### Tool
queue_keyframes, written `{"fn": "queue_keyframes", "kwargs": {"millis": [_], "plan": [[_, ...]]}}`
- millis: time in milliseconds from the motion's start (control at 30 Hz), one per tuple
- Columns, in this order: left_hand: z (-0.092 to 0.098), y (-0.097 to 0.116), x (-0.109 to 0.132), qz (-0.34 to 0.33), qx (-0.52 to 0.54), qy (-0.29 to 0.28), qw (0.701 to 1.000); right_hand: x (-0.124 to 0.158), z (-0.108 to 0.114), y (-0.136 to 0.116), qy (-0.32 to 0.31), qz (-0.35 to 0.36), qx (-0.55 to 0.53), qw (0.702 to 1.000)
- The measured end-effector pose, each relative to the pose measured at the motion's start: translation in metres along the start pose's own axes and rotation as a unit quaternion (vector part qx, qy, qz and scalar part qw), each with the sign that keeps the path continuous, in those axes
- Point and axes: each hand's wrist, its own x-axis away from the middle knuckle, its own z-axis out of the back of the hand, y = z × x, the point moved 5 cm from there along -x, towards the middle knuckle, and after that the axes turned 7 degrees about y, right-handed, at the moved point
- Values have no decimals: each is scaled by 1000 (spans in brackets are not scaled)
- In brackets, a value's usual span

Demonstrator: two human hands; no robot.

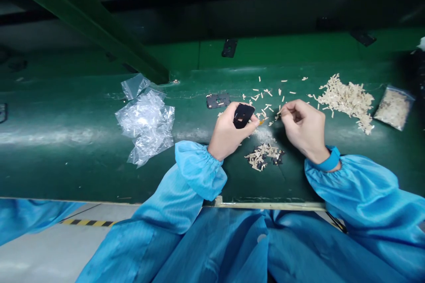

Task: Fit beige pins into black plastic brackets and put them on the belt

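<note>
Grips a black plate (244,114) in the left hand (227,131), pinches the right hand (304,129) closed, over a glossy green bench (83,159), near a beam (99,28), above grey floor (40,254).

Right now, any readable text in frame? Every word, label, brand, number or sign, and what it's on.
None: no words, labels, brands or numbers can be read.
Black part in the left hand: nothing legible at this size.
Bag of pale pieces: no lettering I can make out.
Blue wristband: nothing legible.
Floor tape: yellow-and-black stripes, no words visible.
</note>
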Motion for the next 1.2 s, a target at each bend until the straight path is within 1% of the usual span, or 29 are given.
{"fn": "queue_keyframes", "kwargs": {"millis": [100,167,233,300,333,367,467,500,533,567,600,667,700,733,800,867,967,1000,1033,1067,1100,1133,1200], "plan": [[3,0,1,-27,15,14,999,-6,2,3,-14,7,4,1000],[6,-1,2,-69,2,26,997,-5,1,1,-35,-2,-39,999],[8,0,5,-128,-9,30,991,0,-6,0,-101,-50,-124,986],[9,1,8,-179,-11,27,983,8,-16,-2,-185,-100,-208,955],[10,1,8,-194,-11,26,981,11,-20,-3,-213,-113,-236,941],[10,1,9,-205,-11,26,978,12,-22,-4,-223,-119,-250,934],[11,0,9,-216,-12,33,976,12,-21,-2,-198,-139,-257,936],[11,0,9,-216,-14,32,976,12,-21,-2,-201,-156,-266,930],[11,0,9,-216,-16,31,976,13,-22,-2,-217,-181,-286,916],[11,0,9,-218,-19,28,975,14,-23,-3,-243,-210,-317,892],[10,0,10,-221,-20,23,975,17,-25,-5,-276,-240,-355,860],[10,0,11,-228,-17,14,973,24,-28,-11,-338,-295,-425,786],[9,-1,11,-229,-17,10,973,28,-30,-14,-361,-316,-450,753],[9,-1,11,-228,-18,8,974,31,-30,-16,-376,-331,-469,727],[8,-3,11,-219,-26,7,975,35,-32,-20,-393,-348,-491,696],[8,-5,12,-216,-30,7,976,38,-33,-21,-395,-352,-503,683],[8,-3,12,-218,-14,4,976,39,-34,-21,-390,-349,-507,685],[8,-1,12,-218,-7,1,976,39,-34,-20,-381,-345,-505,693],[7,1,12,-213,-4,-4,977,37,-34,-19,-366,-339,-500,708],[6,1,11,-199,-4,-7,980,35,-33,-17,-342,-330,-491,730],[5,1,10,-173,-3,-5,985,32,-31,-16,-311,-317,-473,761],[4,-2,8,-134,3,-4,991,29,-29,-14,-276,-301,-448,795],[0,-11,5,-34,32,-5,999,23,-23,-12,-213,-261,-382,861]]}}
